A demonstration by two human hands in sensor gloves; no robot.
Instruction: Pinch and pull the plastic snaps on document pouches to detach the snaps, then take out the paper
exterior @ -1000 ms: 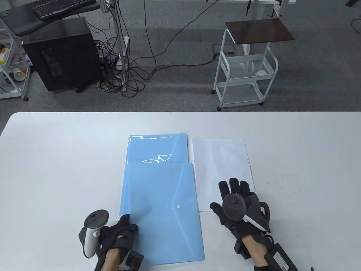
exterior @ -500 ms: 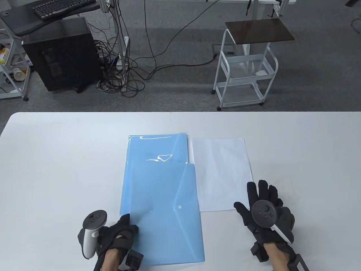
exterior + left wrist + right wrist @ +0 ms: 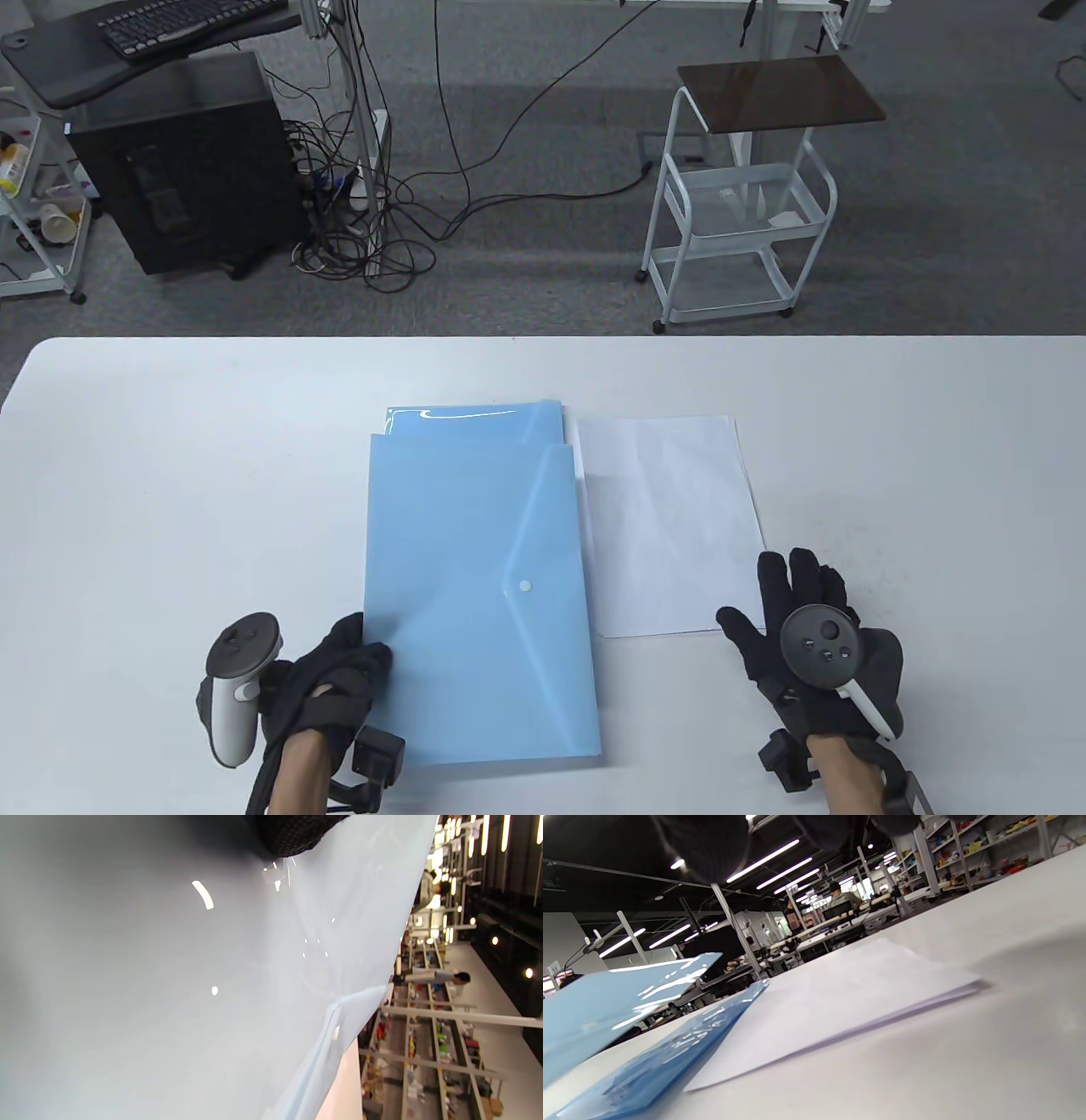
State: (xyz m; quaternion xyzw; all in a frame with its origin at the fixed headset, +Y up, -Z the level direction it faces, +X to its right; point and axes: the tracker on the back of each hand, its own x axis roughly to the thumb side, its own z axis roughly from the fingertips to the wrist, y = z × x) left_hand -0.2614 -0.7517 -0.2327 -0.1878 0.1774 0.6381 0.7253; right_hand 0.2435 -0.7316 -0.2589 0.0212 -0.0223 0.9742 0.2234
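Translucent blue plastic pouch (image 3: 479, 594), snap (image 3: 524, 586) fastened, lifts off the stack (image 3: 475, 416); my left hand (image 3: 339, 671) pinches its corner. My right hand (image 3: 806, 637) rests flat, fingers spread, beside matte white paper (image 3: 666, 518).

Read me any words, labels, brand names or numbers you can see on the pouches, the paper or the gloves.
None can be read.
Top light-blue plastic document pouch: a plain white snap, no print.
White paper stack: looks blank.
Black box at the left hand's wrist: markings, if any, too small to tell.
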